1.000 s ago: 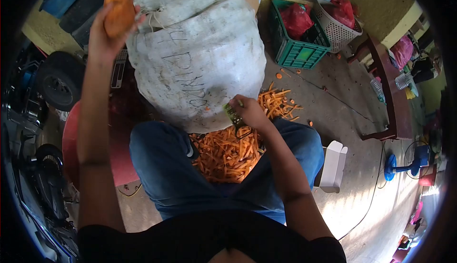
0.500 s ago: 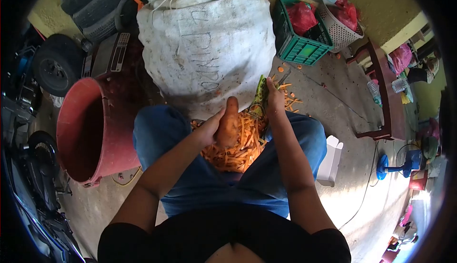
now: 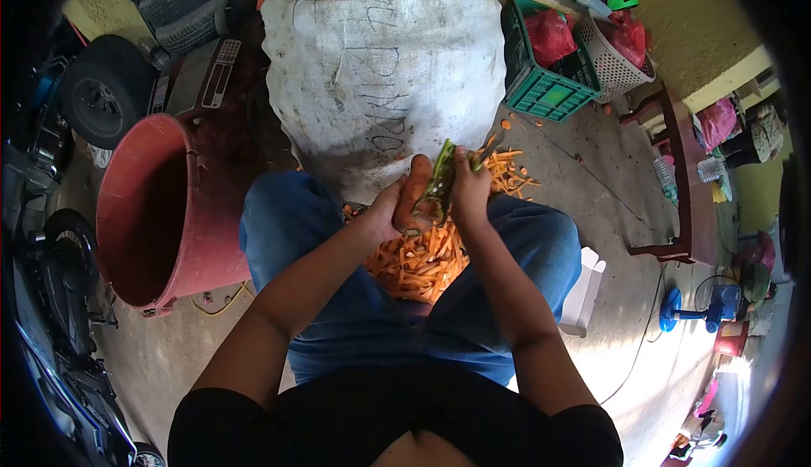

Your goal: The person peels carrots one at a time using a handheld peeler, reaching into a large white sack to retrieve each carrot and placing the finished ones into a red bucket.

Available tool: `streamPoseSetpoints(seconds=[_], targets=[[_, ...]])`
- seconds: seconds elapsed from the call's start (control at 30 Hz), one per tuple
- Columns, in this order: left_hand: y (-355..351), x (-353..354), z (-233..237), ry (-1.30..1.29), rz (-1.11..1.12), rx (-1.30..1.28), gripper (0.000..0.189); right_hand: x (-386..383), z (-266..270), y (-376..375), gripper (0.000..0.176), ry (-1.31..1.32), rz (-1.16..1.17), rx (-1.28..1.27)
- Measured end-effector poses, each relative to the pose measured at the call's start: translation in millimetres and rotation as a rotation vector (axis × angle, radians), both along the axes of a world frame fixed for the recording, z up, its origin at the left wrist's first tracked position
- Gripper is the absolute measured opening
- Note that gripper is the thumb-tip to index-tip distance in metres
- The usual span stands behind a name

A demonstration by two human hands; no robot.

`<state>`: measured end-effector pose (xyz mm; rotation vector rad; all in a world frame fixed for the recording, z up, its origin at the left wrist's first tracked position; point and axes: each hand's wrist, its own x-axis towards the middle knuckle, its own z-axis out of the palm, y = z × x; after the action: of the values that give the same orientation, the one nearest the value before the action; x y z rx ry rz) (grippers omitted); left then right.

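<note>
A thick, dirt-streaked carrot point(image 3: 413, 190) is gripped in my left hand point(image 3: 385, 212), its narrow end pointing away from me. My right hand point(image 3: 470, 187) is closed around a green, speckled peeler point(image 3: 440, 178), which lies along the carrot's right side. A dark, narrow piece sticks out past the right hand's fingers. Beneath both hands, between my knees, orange peelings point(image 3: 420, 263) form a heap. More peelings point(image 3: 510, 173) lie scattered on the floor beyond my right knee.
A large white woven sack point(image 3: 384, 78) stands right in front of me. To the left, a red tub point(image 3: 173, 214) lies tipped, near a motorcycle point(image 3: 63, 357). A green crate point(image 3: 553, 95), a perforated basket point(image 3: 621, 70) and a white carton point(image 3: 583, 294) are on the right.
The peeler has come left and toward me, from apart from the carrot to against its side. The carrot has tilted and shifted slightly. The whole view has turned a little.
</note>
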<state>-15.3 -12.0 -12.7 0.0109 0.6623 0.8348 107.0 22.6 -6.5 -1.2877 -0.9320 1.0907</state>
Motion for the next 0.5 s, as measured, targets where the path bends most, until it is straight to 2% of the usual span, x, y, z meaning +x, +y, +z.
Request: streamPoseSetpoints(seconds=[0.03, 0.17, 0.27, 0.3, 0.33, 0.37, 0.4, 0.43, 0.47, 0.5], targets=[[0, 1, -8, -0.033, 0.034, 0.034, 0.032, -5, -2, -4, 0.025, -0.111, -0.009, 0.06], [-4, 3, -11, -0.08, 0.13, -0.021, 0.032, -14, 3, -12, 0.025, -0.235, 0.07, 0.105], [-3, -3, -18, -0.19, 0.024, 0.017, 0.031, -12, 7, -11, 0.026, -0.295, 0.001, 0.084], [-2, -7, -16, -0.018, -0.1, 0.006, 0.031, -9, 4, -5, 0.026, -0.335, -0.035, 0.03], [-1, -9, -12, 0.155, -0.225, -0.005, 0.031, -2, -2, 3, 0.027, -0.374, -0.072, -0.024], [-6, -7, 1, 0.154, -0.228, -0.006, 0.031, 18, -26, 26, 0.028, -0.508, -0.232, 0.068], [-13, -3, 21, 0.15, -0.228, -0.013, 0.034, 35, -18, 40, 0.031, -0.442, -0.351, -0.031], [-20, -1, 31, 0.145, -0.227, -0.024, 0.037, 58, -24, 57, 0.033, -0.595, -0.449, -0.033], [-22, -2, 14, 0.145, -0.27, 0.05, 0.041, 74, -31, 68, 0.034, -0.748, -0.548, -0.039], [-22, -5, 13, 0.147, -0.278, 0.045, 0.041, 74, -26, 66, 0.034, -0.747, -0.553, -0.048]])
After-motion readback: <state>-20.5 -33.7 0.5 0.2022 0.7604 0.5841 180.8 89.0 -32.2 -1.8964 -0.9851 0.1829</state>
